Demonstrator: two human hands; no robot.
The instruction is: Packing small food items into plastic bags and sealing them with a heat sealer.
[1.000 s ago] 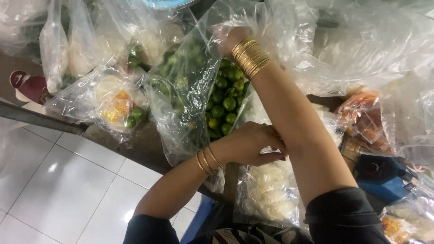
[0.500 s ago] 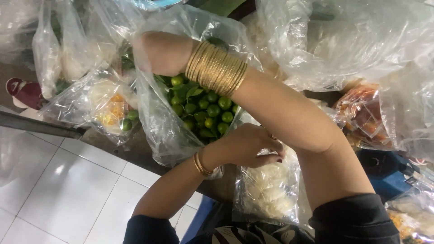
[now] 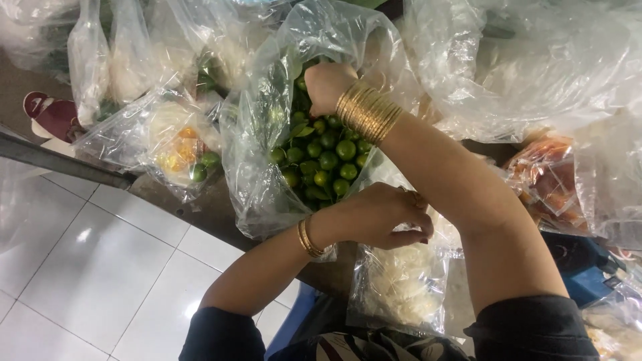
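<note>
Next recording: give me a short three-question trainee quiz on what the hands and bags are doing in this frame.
1. True or false: the right hand is inside the clear bag of small green citrus fruits.
2. What does the left hand grip? A) a red shoe B) the edge of the fruit bag, above a bag of pale food C) a knife
3. Fill in: both wrists carry gold ____.

Key
1. True: it reaches in from the top, fingers hidden among the fruits.
2. B, as far as the view shows; the fingers are curled shut on plastic.
3. Bangles: a thick stack on the right wrist, fewer on the left.
</note>
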